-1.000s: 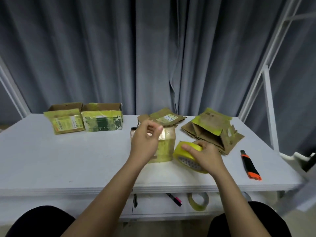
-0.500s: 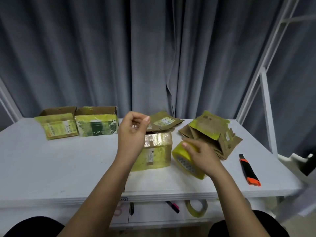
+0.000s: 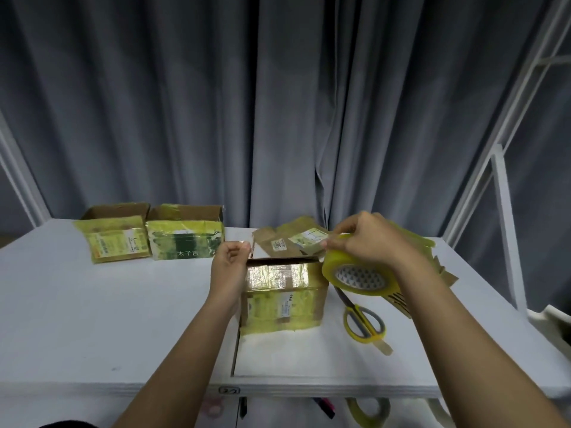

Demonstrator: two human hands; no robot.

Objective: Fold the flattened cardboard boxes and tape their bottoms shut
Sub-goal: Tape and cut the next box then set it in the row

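Observation:
A small cardboard box (image 3: 282,293) wrapped in yellowish tape stands in the middle of the white table (image 3: 92,319). My left hand (image 3: 230,265) pinches the free end of clear tape just left of the box's top edge. My right hand (image 3: 367,242) grips a yellow tape roll (image 3: 355,273) held above the box's right corner. A stretch of tape seems to run between the hands over the box top. Flattened cardboard (image 3: 296,242) lies behind the box, and more (image 3: 432,261) lies largely hidden behind my right arm.
Two folded boxes (image 3: 116,239) (image 3: 185,239) stand at the back left. Yellow-handled scissors (image 3: 364,322) lie right of the middle box. A second tape roll (image 3: 367,412) and markers (image 3: 324,407) sit on a shelf under the table edge. A white frame (image 3: 506,227) rises at right.
My right hand has lifted the tape roll off the table up to the box's right top corner. My left hand has shifted left of the box, drawing the tape out. The scissors have come into view.

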